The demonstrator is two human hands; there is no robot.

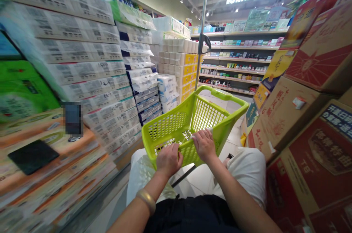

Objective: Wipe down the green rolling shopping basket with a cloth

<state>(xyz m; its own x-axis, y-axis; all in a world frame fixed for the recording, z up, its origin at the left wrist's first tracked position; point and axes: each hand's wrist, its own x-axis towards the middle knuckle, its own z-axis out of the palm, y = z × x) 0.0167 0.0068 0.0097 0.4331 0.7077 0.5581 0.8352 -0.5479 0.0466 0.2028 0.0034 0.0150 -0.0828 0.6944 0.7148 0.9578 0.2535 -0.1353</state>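
Observation:
A lime-green plastic shopping basket [162,126] with wheels hidden from sight rests tilted in front of me, between my knees. My left hand [168,159] is closed over its near rim, fingers curled inward. To the right, my right hand [205,145] also wraps the same rim. Nothing but a few small marks shows through the holes of the basket's floor. A grey metal pole [204,9] with a dark hooked bracket rises behind the basket.
Tall stacks of wrapped tissue packs [93,68] line the left. Printed cartons [291,112] are piled close on the right. Farther back stand shelves [233,60] of small boxed goods. A dark flat object [33,156] lies on an orange pack at left.

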